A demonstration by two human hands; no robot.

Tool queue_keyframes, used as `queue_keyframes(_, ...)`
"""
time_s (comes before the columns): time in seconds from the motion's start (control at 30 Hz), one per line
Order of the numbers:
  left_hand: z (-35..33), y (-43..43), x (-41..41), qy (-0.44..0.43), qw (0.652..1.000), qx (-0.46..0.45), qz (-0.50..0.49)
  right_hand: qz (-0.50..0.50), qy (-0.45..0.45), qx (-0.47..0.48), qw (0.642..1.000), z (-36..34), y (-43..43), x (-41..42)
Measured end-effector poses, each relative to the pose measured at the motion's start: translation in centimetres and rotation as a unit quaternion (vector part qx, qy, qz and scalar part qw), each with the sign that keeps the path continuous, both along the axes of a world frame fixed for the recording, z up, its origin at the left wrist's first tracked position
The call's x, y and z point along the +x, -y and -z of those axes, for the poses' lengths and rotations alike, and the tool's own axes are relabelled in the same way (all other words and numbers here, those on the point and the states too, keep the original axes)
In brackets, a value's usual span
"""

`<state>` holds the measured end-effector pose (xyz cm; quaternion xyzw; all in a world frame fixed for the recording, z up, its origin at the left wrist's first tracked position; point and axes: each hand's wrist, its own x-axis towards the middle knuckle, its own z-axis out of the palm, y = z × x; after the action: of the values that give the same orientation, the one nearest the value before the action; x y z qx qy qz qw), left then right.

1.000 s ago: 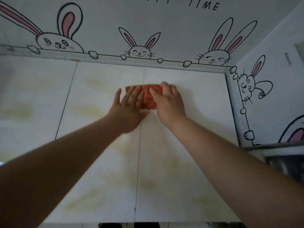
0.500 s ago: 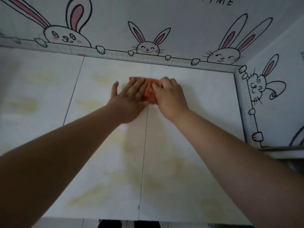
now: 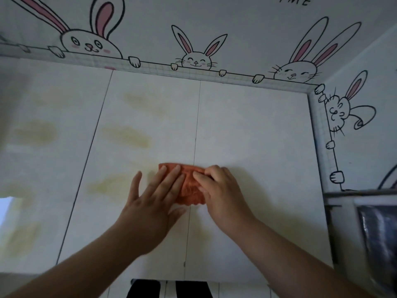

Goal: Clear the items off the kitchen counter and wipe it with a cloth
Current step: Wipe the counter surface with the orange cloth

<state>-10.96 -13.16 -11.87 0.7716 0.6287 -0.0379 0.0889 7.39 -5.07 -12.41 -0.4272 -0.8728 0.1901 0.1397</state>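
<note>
Orange cloth [image 3: 190, 190] got dragged frontward from the counter's [image 3: 257, 136] back edge, lying crosswise under left hand [image 3: 150, 203] (flat) and right hand [image 3: 221, 194] (fingers curled on it).

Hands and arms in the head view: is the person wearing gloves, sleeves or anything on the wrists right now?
No. The left hand and right hand are bare, with no gloves and no rings that show. The left forearm and right forearm are uncovered as far as the frame's edge: no sleeve, watch or bracelet is in view.
</note>
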Motion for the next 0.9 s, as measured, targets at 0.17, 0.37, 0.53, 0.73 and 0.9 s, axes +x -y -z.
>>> queue_keyframes(0.17,0.9,-8.5,-2.3,-0.043,0.999,0.011,-0.006,0.016,0.011,0.070,0.997,0.2,-8.4,-2.8)
queue_keyframes(0.37,-0.3,-21.1,-4.3,-0.060,0.994,-0.060,-0.072,0.081,0.072,0.114,0.987,0.2,-19.5,-7.5)
queue_keyframes(0.53,-1.0,-22.4,-4.5,-0.061,0.990,-0.095,-0.081,0.087,0.079,0.120,0.986,0.0,-20.0,-8.8)
queue_keyframes(0.73,-0.4,-13.3,-4.2,-0.029,0.998,-0.036,-0.035,0.025,0.046,0.127,0.991,-0.1,-11.8,-6.3)
queue_keyframes(0.9,0.4,-1.5,-2.9,-0.010,1.000,-0.003,-0.013,-0.026,0.056,0.057,0.996,-0.4,-2.1,-3.5)
